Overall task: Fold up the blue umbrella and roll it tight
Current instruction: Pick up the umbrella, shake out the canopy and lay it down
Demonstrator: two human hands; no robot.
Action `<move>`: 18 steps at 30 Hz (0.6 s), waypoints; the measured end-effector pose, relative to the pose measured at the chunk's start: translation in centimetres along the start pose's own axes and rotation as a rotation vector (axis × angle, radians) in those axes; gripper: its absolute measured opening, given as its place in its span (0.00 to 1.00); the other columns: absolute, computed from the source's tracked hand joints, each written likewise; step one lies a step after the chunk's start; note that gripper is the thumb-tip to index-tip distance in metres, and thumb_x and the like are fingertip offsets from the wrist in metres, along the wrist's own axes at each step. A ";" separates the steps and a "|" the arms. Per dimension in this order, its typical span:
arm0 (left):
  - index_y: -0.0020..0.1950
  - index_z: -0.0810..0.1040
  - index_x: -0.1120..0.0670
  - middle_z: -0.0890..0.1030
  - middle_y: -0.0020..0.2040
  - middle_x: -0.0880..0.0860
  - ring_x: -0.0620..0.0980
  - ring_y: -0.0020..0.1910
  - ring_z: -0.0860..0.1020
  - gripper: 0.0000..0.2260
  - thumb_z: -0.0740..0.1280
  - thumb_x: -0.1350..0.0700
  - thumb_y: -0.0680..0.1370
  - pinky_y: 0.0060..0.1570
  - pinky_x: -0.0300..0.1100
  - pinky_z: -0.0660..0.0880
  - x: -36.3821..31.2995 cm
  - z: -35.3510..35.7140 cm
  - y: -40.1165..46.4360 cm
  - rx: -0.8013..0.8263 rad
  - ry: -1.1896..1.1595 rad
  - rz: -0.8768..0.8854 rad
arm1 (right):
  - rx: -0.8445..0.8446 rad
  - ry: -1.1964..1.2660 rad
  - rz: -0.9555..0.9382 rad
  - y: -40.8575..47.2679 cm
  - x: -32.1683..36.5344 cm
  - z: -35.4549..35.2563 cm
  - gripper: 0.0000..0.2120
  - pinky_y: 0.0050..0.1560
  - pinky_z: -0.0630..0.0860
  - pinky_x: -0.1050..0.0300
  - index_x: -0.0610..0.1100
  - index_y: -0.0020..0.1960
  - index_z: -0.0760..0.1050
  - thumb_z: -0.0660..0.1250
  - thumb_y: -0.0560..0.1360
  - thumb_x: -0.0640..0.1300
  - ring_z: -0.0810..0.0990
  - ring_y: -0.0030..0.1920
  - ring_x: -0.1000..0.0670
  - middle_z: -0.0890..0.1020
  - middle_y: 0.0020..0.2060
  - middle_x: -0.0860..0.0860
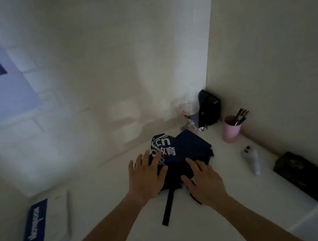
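Head view, looking down on a white table (107, 192) set into a corner between two pale walls. Containers: a pink cylindrical cup (232, 131) stands far right against the right wall and holds several dark pens (241, 117) that lean out to the right over its rim. A clear stemmed glass (188, 111) stands in the far corner; whether it holds anything cannot be told. Just right of the glass, a black pouch-like object (210, 109) leans in the corner. A grey handheld device with two dark buttons (251, 158) lies to the right, and a long dark rectangular box (311, 178) lies near the right edge. A white flat book with a blue lettered band (45, 224) lies at near left.

The dark blue fabric umbrella with white printed lettering (179, 152) lies collapsed on the middle of the table, its cloth loosely bunched and not yet rolled; a dark strap (167, 205) trails from it toward the near edge. Both bare forearms reach in from the near edge. The left hand (144, 176) lies flat, palm down, fingers spread, on the left side of the cloth. The right hand (204, 179) also lies palm down with fingers extended on the near right part of the cloth. Neither hand is closed around anything; both press on the fabric.
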State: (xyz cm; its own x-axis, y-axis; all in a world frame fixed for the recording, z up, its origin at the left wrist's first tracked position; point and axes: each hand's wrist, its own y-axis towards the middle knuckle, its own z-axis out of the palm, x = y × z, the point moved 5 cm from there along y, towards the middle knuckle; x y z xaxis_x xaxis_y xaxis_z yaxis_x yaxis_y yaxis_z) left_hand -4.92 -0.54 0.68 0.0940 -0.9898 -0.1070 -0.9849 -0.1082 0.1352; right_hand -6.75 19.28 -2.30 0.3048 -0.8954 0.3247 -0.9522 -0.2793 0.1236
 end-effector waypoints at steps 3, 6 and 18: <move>0.79 0.64 0.43 0.67 0.78 0.56 0.59 0.77 0.65 0.29 0.46 0.35 0.80 0.73 0.60 0.63 0.0 4.9 0.6 -0.059 -0.014 0.007 | -0.069 -0.034 -0.025 0.9 -0.7 4.5 0.31 0.52 0.78 0.49 0.50 0.78 0.59 0.55 0.80 0.62 0.77 0.57 0.43 0.75 0.65 0.45; 0.80 0.58 0.39 0.60 0.81 0.54 0.58 0.79 0.59 0.26 0.49 0.36 0.82 0.75 0.60 0.59 0.2 10.9 0.5 -0.059 -0.046 0.000 | -0.127 -0.045 -0.041 1.7 -2.0 8.9 0.28 0.44 0.78 0.50 0.46 0.75 0.65 0.60 0.79 0.58 0.78 0.52 0.43 0.77 0.58 0.44; 0.79 0.60 0.42 0.59 0.82 0.55 0.59 0.79 0.58 0.25 0.52 0.38 0.83 0.74 0.58 0.60 0.3 16.1 -7.4 -0.071 -0.011 0.023 | -0.308 -0.148 -0.017 -3.9 -1.3 12.2 0.26 0.24 0.75 0.53 0.37 0.58 0.80 0.78 0.62 0.40 0.81 0.38 0.38 0.81 0.41 0.40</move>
State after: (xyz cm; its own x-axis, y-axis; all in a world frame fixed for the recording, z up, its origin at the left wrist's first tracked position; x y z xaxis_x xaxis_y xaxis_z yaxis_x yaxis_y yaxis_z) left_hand 0.01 1.47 -16.26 0.0692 -0.9911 -0.1135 -0.9740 -0.0917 0.2071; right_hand -3.71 17.31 -14.65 0.2930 -0.9383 0.1834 -0.8893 -0.1970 0.4127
